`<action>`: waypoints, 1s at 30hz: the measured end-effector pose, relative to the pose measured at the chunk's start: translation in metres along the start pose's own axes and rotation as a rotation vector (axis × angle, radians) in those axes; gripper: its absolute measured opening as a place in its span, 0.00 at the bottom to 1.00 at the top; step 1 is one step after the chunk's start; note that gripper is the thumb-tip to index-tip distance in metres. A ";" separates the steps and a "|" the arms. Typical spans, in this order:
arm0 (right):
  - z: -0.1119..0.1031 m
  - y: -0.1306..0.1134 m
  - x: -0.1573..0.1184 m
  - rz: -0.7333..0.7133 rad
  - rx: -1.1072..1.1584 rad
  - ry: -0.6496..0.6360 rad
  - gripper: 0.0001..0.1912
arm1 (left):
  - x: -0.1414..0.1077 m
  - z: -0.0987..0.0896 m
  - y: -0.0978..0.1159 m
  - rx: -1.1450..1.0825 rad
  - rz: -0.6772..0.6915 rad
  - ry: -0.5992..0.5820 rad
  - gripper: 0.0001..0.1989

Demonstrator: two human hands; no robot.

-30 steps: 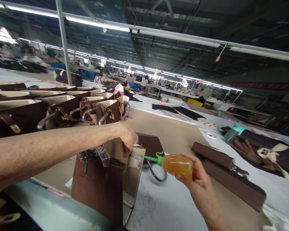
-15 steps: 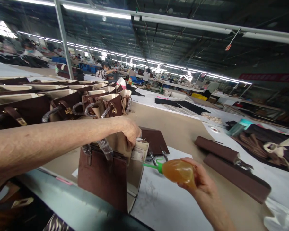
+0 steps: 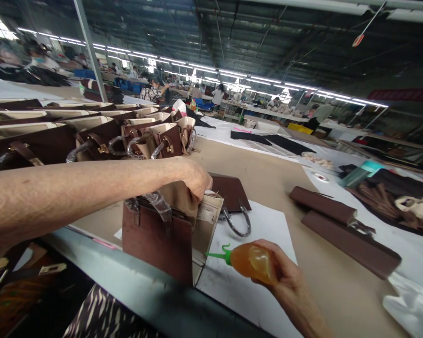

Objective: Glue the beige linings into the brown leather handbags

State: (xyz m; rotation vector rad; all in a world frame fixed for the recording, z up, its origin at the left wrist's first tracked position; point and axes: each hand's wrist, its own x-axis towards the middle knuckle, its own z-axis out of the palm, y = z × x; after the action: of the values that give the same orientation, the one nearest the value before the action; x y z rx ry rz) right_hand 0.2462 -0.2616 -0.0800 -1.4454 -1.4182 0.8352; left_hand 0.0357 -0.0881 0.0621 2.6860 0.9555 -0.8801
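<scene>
Across a brown-covered worktop (image 3: 264, 164) under rows of lights, we've got open dark brown bags (image 3: 58, 144) packed along the left side. Right at the near edge stands a dark brown boxy bag with clear-wrapped handles (image 3: 158, 246), its cream-lined side facing right. Our left hand (image 3: 196, 179) is curled and clamped on its upper edge, fingertips hidden. Over on our right, the right hand (image 3: 284, 270) has its fingers closed around a soft amber bottle with a green nozzle (image 3: 248, 263); the tip points at that side's lower edge, and we can't tell if it touches. Progress? The bag's outer form looks built and its handles are on, but the side stands open, so we'd judge it part-finished; how much remains, we can't tell.
</scene>
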 end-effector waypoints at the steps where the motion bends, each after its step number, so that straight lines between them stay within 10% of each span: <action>1: 0.001 0.001 -0.001 -0.003 -0.011 -0.008 0.21 | 0.000 0.000 0.001 0.010 0.003 0.003 0.13; 19: 0.017 0.001 -0.002 0.285 0.548 0.048 0.27 | -0.048 0.011 0.018 0.105 -0.332 0.246 0.08; 26: 0.033 0.007 0.015 0.173 0.461 0.151 0.30 | -0.053 0.074 0.022 0.035 -0.440 0.561 0.12; 30: 0.040 0.014 0.022 0.126 0.327 0.165 0.30 | -0.050 0.106 0.030 -0.065 -0.485 0.543 0.09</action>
State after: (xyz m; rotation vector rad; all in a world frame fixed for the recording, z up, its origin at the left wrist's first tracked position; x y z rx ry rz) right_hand 0.2163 -0.2332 -0.1038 -1.3260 -1.0223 0.9542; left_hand -0.0274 -0.1733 0.0036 2.7243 1.7597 -0.1465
